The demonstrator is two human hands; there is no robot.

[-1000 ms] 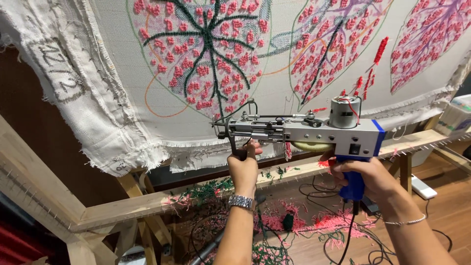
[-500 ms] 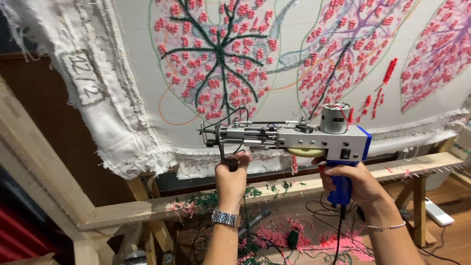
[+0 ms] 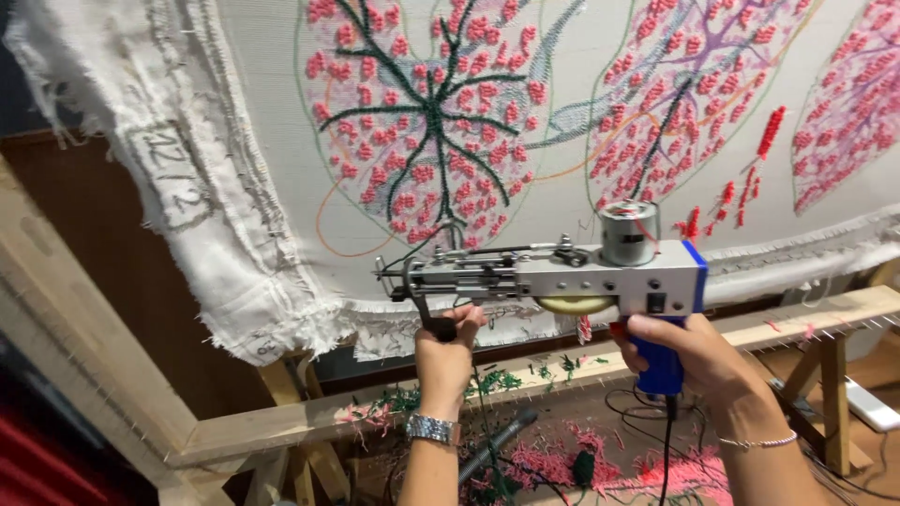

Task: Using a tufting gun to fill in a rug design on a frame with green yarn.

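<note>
- Stretched across a slanting wooden frame [image 3: 281,426], a pale backing cloth [image 3: 562,112] fills the upper view, its frayed edge hanging loose at the left and along the bottom.
- On the cloth are tufted leaf shapes: the middle one [image 3: 427,122] has dark green veins among pink and red clusters, the next one [image 3: 675,103] to its right has purple veins, and a third [image 3: 848,103] runs off the right edge.
- A tufting gun [image 3: 562,274] sits level in front of the cloth's lower edge, its needle end pointing left; the body is grey metal with a round silver motor on top and a blue rear plate.
- The left hand [image 3: 448,349] is closed round the gun's black front handle from below (a metal watch [image 3: 432,429] sits on that wrist).
- The right hand [image 3: 689,349] is wrapped round the blue rear grip [image 3: 662,373]; a thin bracelet [image 3: 757,440] circles the wrist, and a dark cord drops from the grip.
- Below the frame, the floor [image 3: 562,464] is strewn with pink and green yarn scraps and dark cables.
- A wooden trestle leg [image 3: 832,394] stands at the right, with a white power strip [image 3: 872,405] just beside it.
</note>
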